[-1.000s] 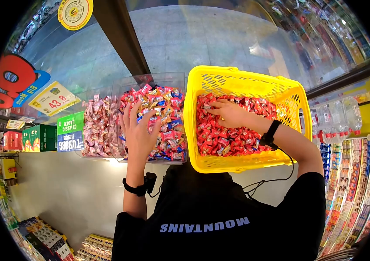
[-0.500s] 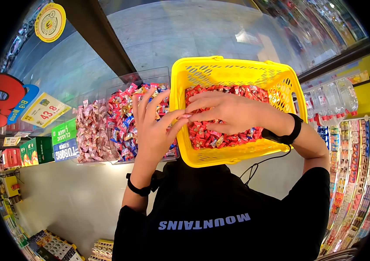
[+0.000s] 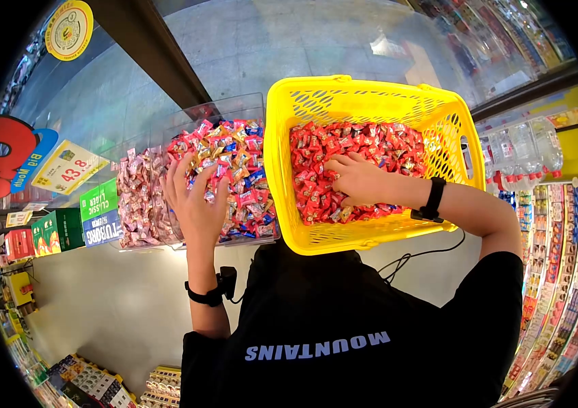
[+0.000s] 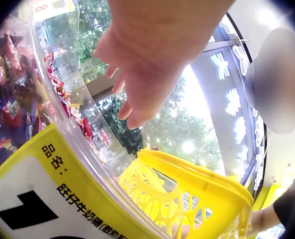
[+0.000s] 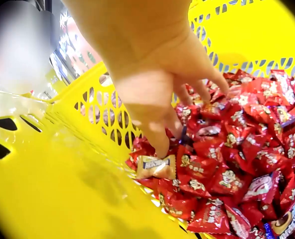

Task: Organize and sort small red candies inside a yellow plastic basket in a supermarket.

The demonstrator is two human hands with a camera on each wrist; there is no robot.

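Note:
My left hand (image 3: 197,211) is over the clear bin of mixed wrapped candies (image 3: 241,180), its fingers spread and loosely bent with nothing visible between them. In the left wrist view that hand (image 4: 147,69) appears above the bin's clear wall. Inside the yellow basket (image 3: 319,243), my right hand (image 3: 365,183) reaches down to a heap of red-wrapped candies (image 3: 329,200). The right wrist view shows this hand (image 5: 152,84) with one fingertip at a gold-wrapped candy (image 5: 156,167) near the basket wall. Its other fingers reach over red wrappers.
Left of the mixed candies is a bin of pink-wrapped candies (image 3: 142,204), then a green-and-blue beer box (image 3: 100,212). A price label (image 4: 63,194) faces the front of the bin. Water bottles (image 3: 523,153) stand right of the basket. A window (image 3: 289,41) lies behind.
Half a second ago the two hands met at the basket's left rim, a small thing at their fingertips. Since then the left hand has moved back over the bin, the right down into the basket.

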